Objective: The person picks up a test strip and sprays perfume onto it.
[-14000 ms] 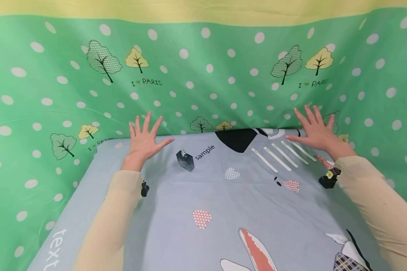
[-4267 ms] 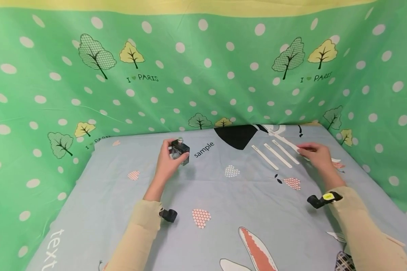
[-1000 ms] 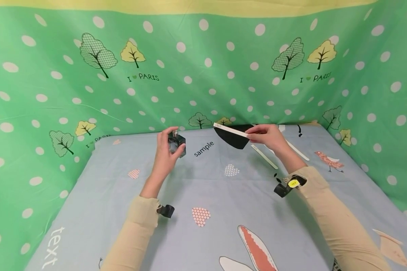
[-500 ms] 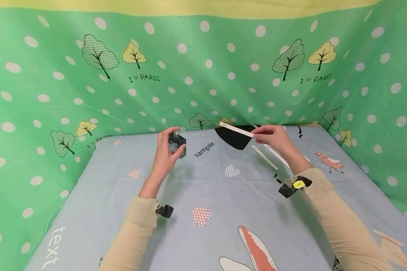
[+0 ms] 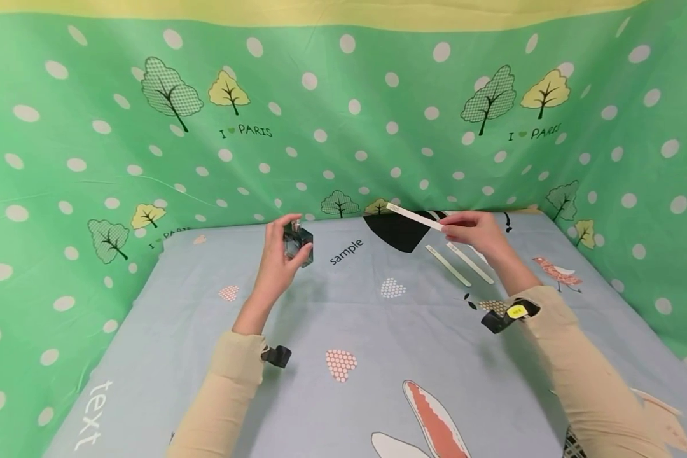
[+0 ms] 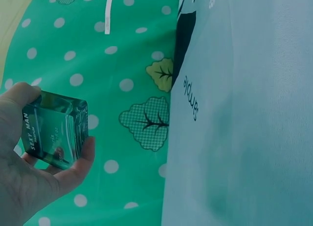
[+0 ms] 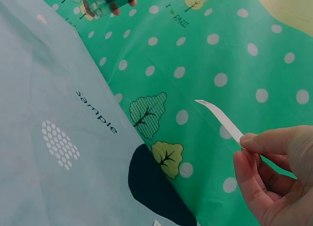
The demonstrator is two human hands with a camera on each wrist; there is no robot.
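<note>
My left hand [image 5: 276, 264] grips a dark glass perfume bottle [image 5: 299, 247], held up over the cloth. Its thumb lies along one side and the index finger is at the silver spray top. In the left wrist view the bottle's face [image 6: 46, 130] reads "SEXY MAN". Between thumb and fingertips my right hand [image 5: 478, 232] pinches one end of a white paper perfume test strip [image 5: 415, 217]. The strip's free, printed end points left towards the bottle, with a wide gap between them. A slight bend shows in the strip [image 7: 224, 121] in the right wrist view.
Several more white strips [image 5: 448, 266] lie in a slanted row on the grey-blue cloth [image 5: 378, 343], below the right hand and partly covered by it. A green dotted curtain [image 5: 332, 127] hangs behind and at both sides of the table.
Both hands were spread and empty at first, the bottle standing on the cloth. They then took up bottle and strip. Over the last second the strip has moved right, away from the bottle.
</note>
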